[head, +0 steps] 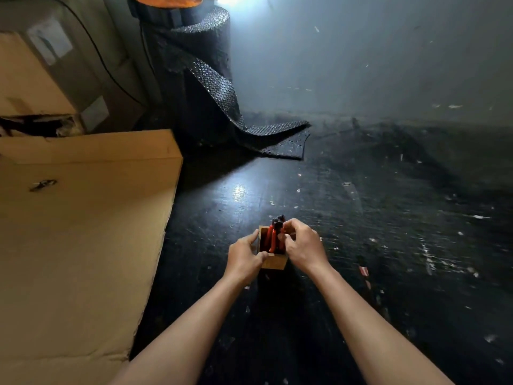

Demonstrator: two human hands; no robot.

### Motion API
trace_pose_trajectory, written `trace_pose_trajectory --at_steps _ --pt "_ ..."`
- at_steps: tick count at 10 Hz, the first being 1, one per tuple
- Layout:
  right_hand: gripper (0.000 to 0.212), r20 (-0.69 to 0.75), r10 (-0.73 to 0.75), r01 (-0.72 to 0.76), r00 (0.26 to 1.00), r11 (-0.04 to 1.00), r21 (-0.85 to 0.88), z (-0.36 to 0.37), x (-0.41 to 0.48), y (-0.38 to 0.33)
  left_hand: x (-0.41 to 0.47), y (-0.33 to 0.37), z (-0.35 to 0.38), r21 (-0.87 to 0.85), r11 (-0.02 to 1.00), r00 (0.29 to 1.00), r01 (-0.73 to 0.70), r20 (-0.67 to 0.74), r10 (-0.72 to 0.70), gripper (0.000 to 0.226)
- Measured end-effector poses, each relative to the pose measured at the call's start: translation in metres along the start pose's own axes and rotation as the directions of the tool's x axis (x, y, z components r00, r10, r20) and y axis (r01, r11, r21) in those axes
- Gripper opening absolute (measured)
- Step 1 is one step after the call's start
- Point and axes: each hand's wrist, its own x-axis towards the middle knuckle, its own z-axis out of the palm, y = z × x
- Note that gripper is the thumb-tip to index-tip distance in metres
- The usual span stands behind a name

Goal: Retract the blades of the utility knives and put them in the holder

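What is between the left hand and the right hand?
In the head view, the wooden holder with the red knives standing in it sits between the left hand and the right hand.

Counted one wooden holder [273, 262] on the dark floor [361, 245]. Inside it, red-handled utility knives [273, 240]: at least two seen for certain, perhaps three, the rest hidden behind fingers. Tallied two bare hands, left hand [244, 258] and right hand [304, 245], one on each side of the holder. Off to the left, noted two cardboard boxes, a near one [83, 232] and one behind [27, 79]. Spotted one roll of black bubble wrap [200, 65] standing at the back. Scattered pale scraps on the floor, too many and too small to number.
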Motion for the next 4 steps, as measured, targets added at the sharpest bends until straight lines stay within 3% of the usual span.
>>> trace_pose_trajectory --at_steps 2,4 --pt "0.014 0.021 0.037 -0.034 0.999 0.994 -0.100 0.007 0.001 0.006 0.004 -0.007 0.006 -0.041 0.999 1.000 0.008 -0.014 -0.008 0.064" --pt "0.017 -0.003 0.042 -0.042 0.999 0.998 -0.053 -0.004 -0.001 0.005 -0.003 -0.001 0.001 -0.085 0.996 1.000 0.024 -0.006 -0.025 0.061"
